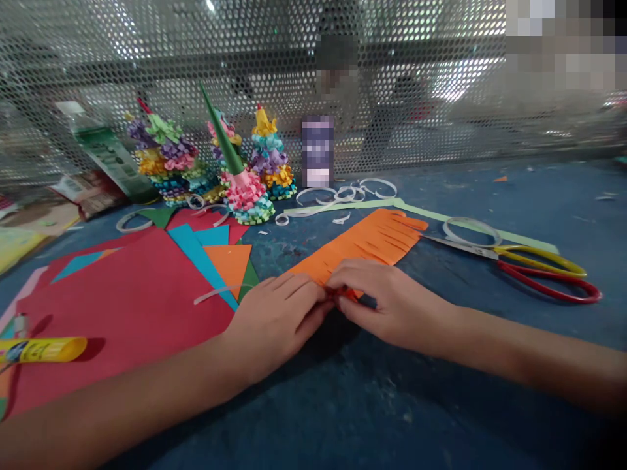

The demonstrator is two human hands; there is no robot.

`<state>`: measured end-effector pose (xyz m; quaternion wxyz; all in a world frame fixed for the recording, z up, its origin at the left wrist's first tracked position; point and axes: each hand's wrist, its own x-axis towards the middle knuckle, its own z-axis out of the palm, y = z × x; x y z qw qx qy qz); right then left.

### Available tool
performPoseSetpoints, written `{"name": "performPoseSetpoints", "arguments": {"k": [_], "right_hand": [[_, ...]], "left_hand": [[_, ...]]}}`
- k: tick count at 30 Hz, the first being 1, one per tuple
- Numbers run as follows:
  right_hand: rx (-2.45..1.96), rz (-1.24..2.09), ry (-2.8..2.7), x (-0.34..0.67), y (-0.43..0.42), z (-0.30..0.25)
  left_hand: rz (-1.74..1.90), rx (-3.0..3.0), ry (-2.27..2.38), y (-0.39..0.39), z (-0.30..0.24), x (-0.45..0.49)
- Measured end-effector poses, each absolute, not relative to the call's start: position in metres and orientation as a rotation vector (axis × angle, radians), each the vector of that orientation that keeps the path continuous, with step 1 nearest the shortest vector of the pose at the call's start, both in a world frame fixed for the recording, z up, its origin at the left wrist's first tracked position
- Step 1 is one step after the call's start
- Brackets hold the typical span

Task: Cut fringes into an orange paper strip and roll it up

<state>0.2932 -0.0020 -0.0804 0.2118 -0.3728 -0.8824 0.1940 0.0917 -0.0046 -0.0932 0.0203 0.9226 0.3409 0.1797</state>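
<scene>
A strip of orange paper (355,241), cut into a fringe along its near side, lies slantwise on the blue table. My left hand (279,313) is closed at its near left end, with the fingertips against the paper. My right hand (386,297) pinches the fringe beside the left fingertips. The two hands meet there, and the fingers hide the exact spot that they grip. Beyond the strip's far right end lie scissors (533,261) with one yellow and one red handle loop, their blades reaching near the fringe.
Red paper sheets (132,300) with blue and orange pieces spread at left, under a yellow glue stick (49,349). Fringed paper cones (245,196) and a green bottle (112,153) stand behind. Curled white strips (343,194) and a pale green strip (470,225) lie at the back.
</scene>
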Motion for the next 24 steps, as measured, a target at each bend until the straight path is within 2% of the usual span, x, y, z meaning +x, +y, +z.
{"name": "performPoseSetpoints", "arguments": {"k": [6, 15, 24], "right_hand": [[-1.081, 0.878, -2.272, 0.293, -0.001, -0.079], [-1.088, 0.871, -2.201, 0.288, -0.005, -0.092], [-1.107, 0.933, -2.124, 0.288, -0.009, -0.093]], "left_hand": [[0.646, 2.613, 1.115, -0.008, -0.093, 0.091], [0.640, 2.374, 1.151, -0.004, -0.094, 0.092], [0.646, 2.654, 0.998, -0.008, -0.093, 0.093]]}}
